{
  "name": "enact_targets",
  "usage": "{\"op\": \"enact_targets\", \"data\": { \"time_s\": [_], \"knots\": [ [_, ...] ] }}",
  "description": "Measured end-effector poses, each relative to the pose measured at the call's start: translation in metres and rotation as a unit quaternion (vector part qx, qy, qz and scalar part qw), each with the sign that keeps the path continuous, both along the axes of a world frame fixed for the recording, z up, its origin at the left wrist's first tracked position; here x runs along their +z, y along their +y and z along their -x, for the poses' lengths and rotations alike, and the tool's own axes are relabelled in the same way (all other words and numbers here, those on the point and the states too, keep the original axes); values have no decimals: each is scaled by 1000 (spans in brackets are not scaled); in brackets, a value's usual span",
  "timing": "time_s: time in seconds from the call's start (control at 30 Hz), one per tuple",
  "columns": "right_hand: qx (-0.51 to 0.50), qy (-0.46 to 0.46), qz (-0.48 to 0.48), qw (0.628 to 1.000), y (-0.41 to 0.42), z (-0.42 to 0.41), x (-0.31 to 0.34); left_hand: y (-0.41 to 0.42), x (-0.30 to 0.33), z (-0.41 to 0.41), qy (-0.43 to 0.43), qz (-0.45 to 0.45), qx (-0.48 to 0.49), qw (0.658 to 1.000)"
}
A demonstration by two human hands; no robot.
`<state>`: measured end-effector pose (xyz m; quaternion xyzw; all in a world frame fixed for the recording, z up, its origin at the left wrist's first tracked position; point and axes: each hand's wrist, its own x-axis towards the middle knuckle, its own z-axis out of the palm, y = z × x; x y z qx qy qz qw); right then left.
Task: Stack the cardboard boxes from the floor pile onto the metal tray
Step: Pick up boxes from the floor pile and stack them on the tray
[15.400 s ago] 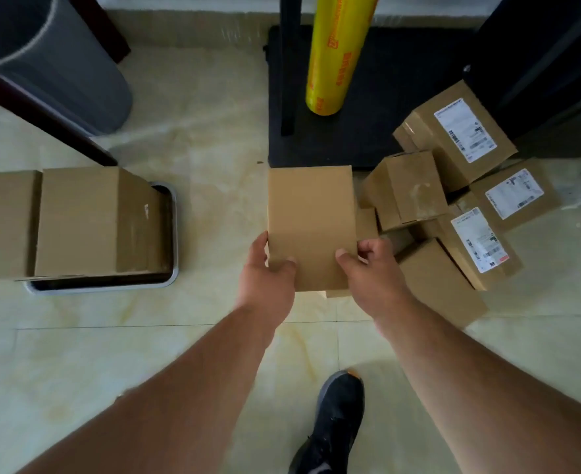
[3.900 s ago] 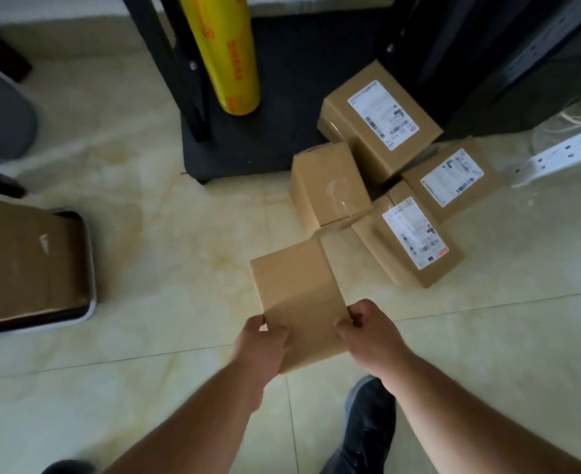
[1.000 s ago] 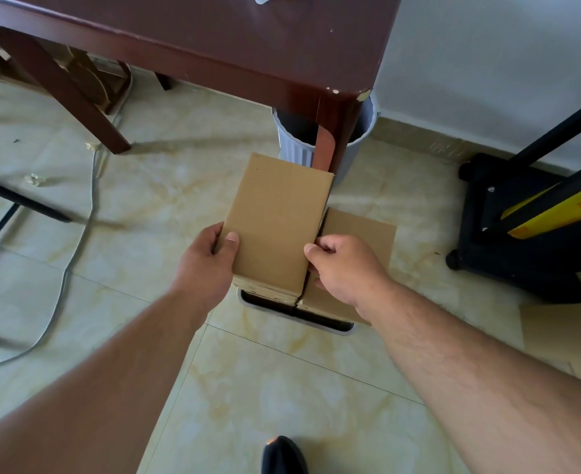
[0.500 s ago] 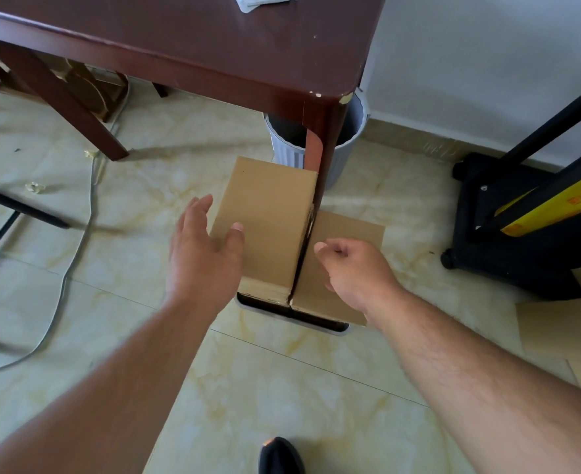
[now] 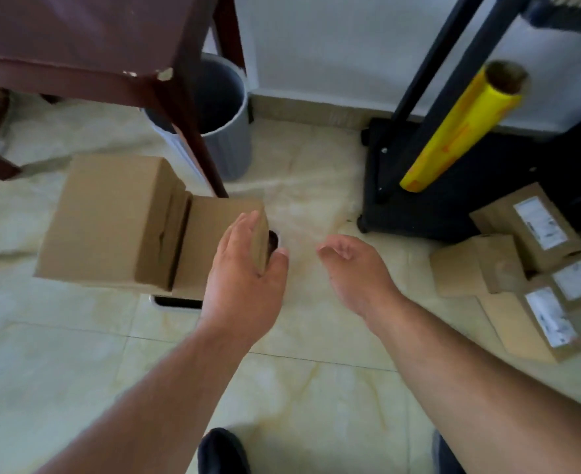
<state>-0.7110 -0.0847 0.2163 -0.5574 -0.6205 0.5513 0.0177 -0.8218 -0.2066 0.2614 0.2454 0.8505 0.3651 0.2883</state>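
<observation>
Hovering open and empty: left hand (image 5: 244, 285), right hand (image 5: 357, 268); two stacked boxes (image 5: 111, 220), four piled boxes (image 5: 521, 268).

Hidden, cropped and blurred parts

Metal tray (image 5: 176, 301) almost wholly covered by stacked boxes (image 5: 111, 220), only a short stretch of rim and a dark corner showing at the front. Right end of the lower box (image 5: 214, 234) screened by the left hand (image 5: 244, 285); contact between its fingers (image 5: 244, 227) and the cardboard unclear through motion blur. Print on the white labels (image 5: 540, 222) of the floor pile (image 5: 508, 265) too smeared to read. Table (image 5: 87, 39) cut off by the top and left picture edges. Bin (image 5: 220, 107) partly hidden behind the table leg. Shoe (image 5: 222, 451) cropped at the bottom edge.
</observation>
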Motion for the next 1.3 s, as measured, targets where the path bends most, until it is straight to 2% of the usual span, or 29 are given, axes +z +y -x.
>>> {"op": "enact_targets", "data": {
  "time_s": [0.33, 0.6, 0.83, 1.1, 1.3],
  "knots": [
    [-68, -60, -10, 996, 101, -221, -11, 119, -30, -163, -75, 100, -111, 986],
    [-155, -93, -9, 983, 164, -355, -40, 208, -67, -278, -73, 139, -177, 972],
    [-183, -98, 45, 977, 199, -414, -83, 275, -106, -329, -50, 176, -199, 963],
    [-185, -101, 90, 973, 230, -445, -108, 325, -138, -354, -23, 185, -198, 962],
    [-276, -39, 173, 945, 248, -435, -140, 369, -168, -346, 28, 201, -232, 951]
  ]
}}
